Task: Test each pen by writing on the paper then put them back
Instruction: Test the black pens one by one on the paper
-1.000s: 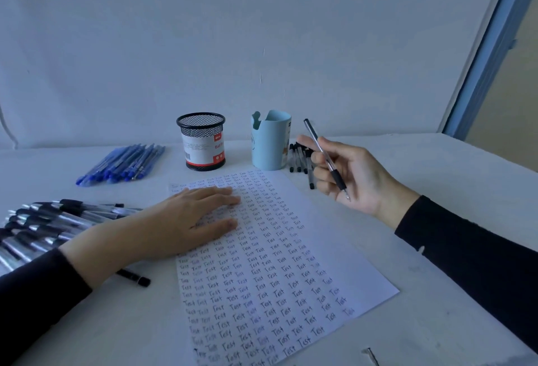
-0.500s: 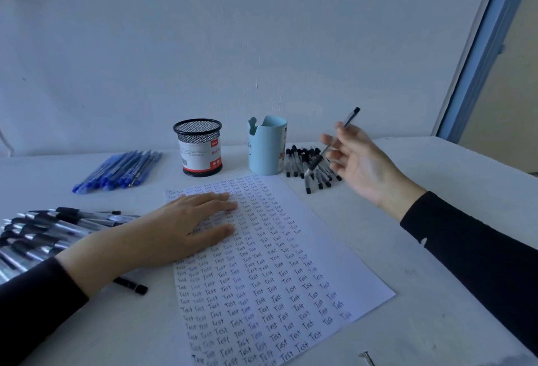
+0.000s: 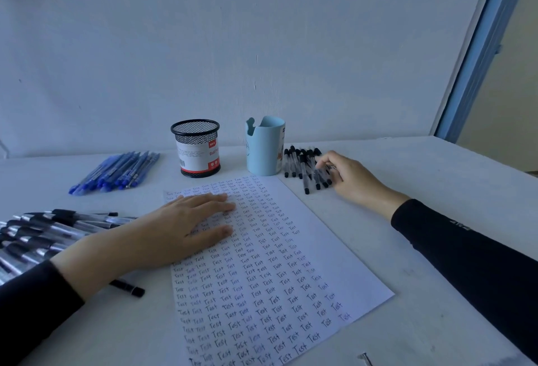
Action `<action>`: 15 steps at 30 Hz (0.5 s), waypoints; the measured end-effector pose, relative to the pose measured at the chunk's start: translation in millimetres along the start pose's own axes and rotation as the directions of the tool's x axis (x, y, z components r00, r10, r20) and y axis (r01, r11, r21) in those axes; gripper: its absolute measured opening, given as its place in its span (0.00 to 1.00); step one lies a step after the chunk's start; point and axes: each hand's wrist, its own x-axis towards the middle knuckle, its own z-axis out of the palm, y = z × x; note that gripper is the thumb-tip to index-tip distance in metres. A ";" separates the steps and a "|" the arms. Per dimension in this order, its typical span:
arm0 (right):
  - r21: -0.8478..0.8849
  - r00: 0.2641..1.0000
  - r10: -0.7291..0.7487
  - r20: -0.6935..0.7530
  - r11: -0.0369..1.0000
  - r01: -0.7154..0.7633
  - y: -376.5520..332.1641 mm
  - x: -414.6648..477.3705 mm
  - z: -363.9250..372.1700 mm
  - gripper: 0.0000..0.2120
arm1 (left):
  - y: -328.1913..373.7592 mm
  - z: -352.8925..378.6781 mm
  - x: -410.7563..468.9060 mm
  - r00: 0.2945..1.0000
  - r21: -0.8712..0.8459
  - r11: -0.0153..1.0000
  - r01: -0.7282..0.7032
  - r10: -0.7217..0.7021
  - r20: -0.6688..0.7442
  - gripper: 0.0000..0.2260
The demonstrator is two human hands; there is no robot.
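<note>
A white worktop [image 3: 442, 179] is viewed from above. A sheet of paper [image 3: 317, 237] is laid at its middle, slightly askew, and is covered in rows of the handwritten word "Test", save for a bare strip along its right side.

The left hand [image 3: 180, 229] is laid flat on the far left part of the paper, palm down, fingers straight and together. The right hand [image 3: 349, 179] is placed just beyond the paper's far right corner, with its fingers bent down onto a row of black-capped pens [image 3: 297, 162]. The fingertips are blurred, so it cannot be told whether a pen is gripped or merely touched.

The row of pens lies on the worktop toward the far edge, just beside a light blue cup [image 3: 263, 150]. A black mesh pot [image 3: 196, 147] with a red and white label is stood near the cup, on its side toward the left edge, not touching it. A bundle of blue pens [image 3: 116, 172] is laid toward the far left corner. A pile of black-grip pens [image 3: 37, 234] is found at the left edge. One black pen [image 3: 128, 288] shows from under the left wrist, beside the paper's left edge. Both forearms are covered by dark sleeves [image 3: 480, 263].
</note>
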 end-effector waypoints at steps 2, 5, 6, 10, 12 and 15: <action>-0.014 1.000 0.021 0.001 1.000 -0.021 -0.7 -0.4 -1.2 0.25 | -0.1 -0.2 0.2 1.000 0.000 1.000 -0.002 0.002 -0.002 0.37; 0.058 0.997 -0.054 -0.055 0.997 0.057 -18.4 -4.9 -1.3 0.24 | 1.1 0.1 0.8 1.000 0.007 1.000 -0.008 0.008 -0.010 0.37; 0.076 0.991 -0.111 -0.069 0.990 0.116 -27.3 -7.4 1.0 0.22 | 1.4 -0.2 0.6 1.000 0.005 1.000 -0.009 0.009 -0.014 0.37; 0.071 0.954 -0.300 -0.007 0.952 0.299 -56.9 -18.4 21.3 0.13 | 2.9 -0.6 -0.2 0.995 0.060 0.997 -0.043 0.048 -0.091 0.33; -0.027 0.926 -0.373 0.055 0.927 0.375 -63.2 -22.3 28.1 0.12 | 5.0 -3.5 -0.1 0.969 0.175 0.982 -0.070 0.109 -0.221 0.30; -0.070 0.912 -0.400 0.090 0.911 0.406 -66.4 -26.6 29.8 0.12 | -1.8 -16.3 0.5 0.948 0.125 0.990 -0.070 0.105 -0.301 0.26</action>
